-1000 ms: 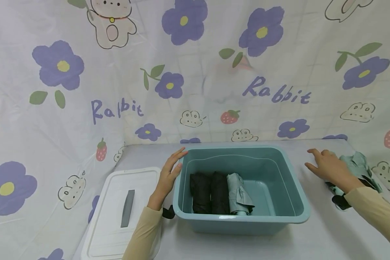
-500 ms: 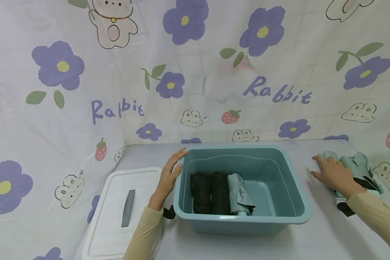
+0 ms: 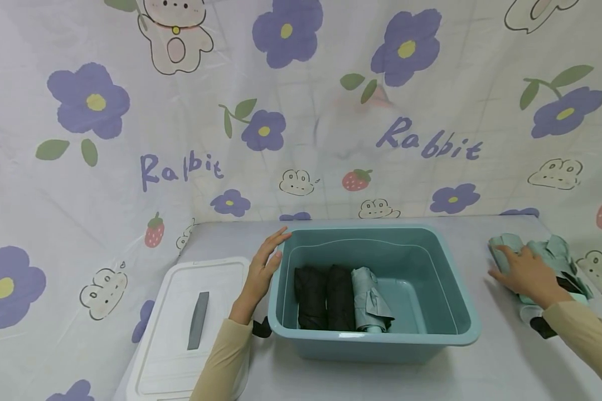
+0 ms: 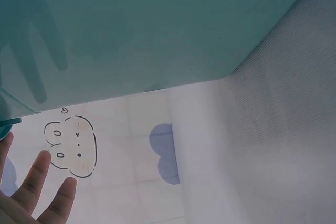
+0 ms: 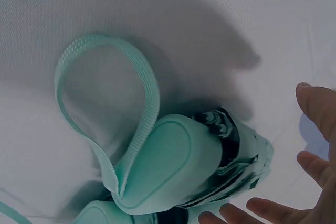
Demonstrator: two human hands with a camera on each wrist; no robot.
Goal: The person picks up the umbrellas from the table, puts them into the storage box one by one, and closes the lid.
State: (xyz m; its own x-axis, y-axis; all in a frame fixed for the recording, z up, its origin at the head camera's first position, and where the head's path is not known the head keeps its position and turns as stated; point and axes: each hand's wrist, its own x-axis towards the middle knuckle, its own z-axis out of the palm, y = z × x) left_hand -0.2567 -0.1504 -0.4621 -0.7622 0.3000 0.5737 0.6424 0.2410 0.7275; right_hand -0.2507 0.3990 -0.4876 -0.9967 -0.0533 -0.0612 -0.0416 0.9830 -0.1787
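My left hand [image 3: 259, 273] rests at the left rim of a teal plastic bin [image 3: 371, 336], fingers extended; in the left wrist view its fingers [image 4: 59, 203] are spread beside the bin wall. Inside the bin lie two black folded umbrellas [image 3: 311, 298] [image 3: 339, 298] and a mint folded umbrella [image 3: 368, 298], side by side. On the right, my right hand [image 3: 529, 275] hovers with spread fingers over a mint folded umbrella [image 3: 501, 245]. The right wrist view shows an umbrella's smooth handle [image 5: 168, 166] and looped wrist strap [image 5: 147, 82], with the fingertips close beside its canopy.
Another mint folded umbrella [image 3: 554, 253] lies just right of that hand. A white lid [image 3: 163, 323] with a grey handle [image 3: 198, 320] lies left of the bin. A patterned cloth backdrop [image 3: 321, 145] hangs behind the table.
My right hand has moved rightward and a little nearer, over the umbrellas, uncovering the mint canopy's far end. My left hand has stayed at the bin's rim.
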